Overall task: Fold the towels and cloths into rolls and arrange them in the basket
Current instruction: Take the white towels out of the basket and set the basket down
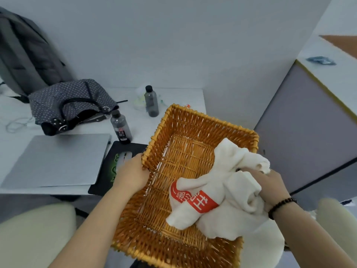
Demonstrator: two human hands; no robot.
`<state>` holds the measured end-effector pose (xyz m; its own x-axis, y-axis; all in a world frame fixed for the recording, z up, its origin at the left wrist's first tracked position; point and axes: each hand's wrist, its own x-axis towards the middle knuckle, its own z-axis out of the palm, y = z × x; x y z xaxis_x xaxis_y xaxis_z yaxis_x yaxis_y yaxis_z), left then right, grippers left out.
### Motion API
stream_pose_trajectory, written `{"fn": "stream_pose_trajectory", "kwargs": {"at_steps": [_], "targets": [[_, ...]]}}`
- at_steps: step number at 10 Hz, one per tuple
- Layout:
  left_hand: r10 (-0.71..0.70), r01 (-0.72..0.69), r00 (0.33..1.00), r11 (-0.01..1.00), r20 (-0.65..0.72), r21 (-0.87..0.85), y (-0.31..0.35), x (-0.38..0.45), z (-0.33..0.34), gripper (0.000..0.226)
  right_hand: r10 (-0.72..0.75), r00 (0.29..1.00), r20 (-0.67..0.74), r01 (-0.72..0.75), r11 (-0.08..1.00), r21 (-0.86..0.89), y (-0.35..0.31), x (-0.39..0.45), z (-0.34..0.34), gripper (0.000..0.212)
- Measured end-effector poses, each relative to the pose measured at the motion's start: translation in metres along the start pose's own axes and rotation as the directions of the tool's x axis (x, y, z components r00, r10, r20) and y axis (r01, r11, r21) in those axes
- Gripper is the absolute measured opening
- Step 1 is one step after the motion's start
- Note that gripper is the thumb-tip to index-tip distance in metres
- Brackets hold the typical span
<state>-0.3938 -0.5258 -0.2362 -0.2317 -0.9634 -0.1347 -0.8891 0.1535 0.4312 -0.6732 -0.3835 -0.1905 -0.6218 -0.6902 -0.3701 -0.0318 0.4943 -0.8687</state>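
Towel [222, 192] soft, limp, bunched over basket [193, 120] right rim; right hand [270, 182] clutches its folds, left hand [131, 175] grips left rim; likely best held by hem corners

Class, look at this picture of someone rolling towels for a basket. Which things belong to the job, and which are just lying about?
Belongs to the job:
wicker basket, held by the left hand
white towel, gripped by the right hand

Just lying about:
two dark bottles
laptop
spotted bag
grey backpack
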Motion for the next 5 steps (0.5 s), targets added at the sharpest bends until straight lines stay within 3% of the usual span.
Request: {"fn": "stream_pose_trajectory", "kwargs": {"at_steps": [2,4,5], "targets": [[-0.166,0.164,0.985,0.985,-0.050,-0.057,-0.012,-0.084,0.012,0.010,-0.091,0.989,0.116,0.103,0.990,-0.100,0.017,-0.014,-0.010,0.017],[-0.293,0.282,0.950,0.953,-0.107,-0.109,-0.043,-0.153,0.002,0.014,-0.008,0.971,0.239,0.039,0.991,-0.126,0.006,-0.051,0.015,0.026],[-0.364,0.344,0.915,0.929,-0.174,-0.134,-0.059,-0.187,-0.013,0.015,-0.047,0.960,0.276,0.091,0.985,-0.146,-0.005,-0.073,0.036,0.028]]}}
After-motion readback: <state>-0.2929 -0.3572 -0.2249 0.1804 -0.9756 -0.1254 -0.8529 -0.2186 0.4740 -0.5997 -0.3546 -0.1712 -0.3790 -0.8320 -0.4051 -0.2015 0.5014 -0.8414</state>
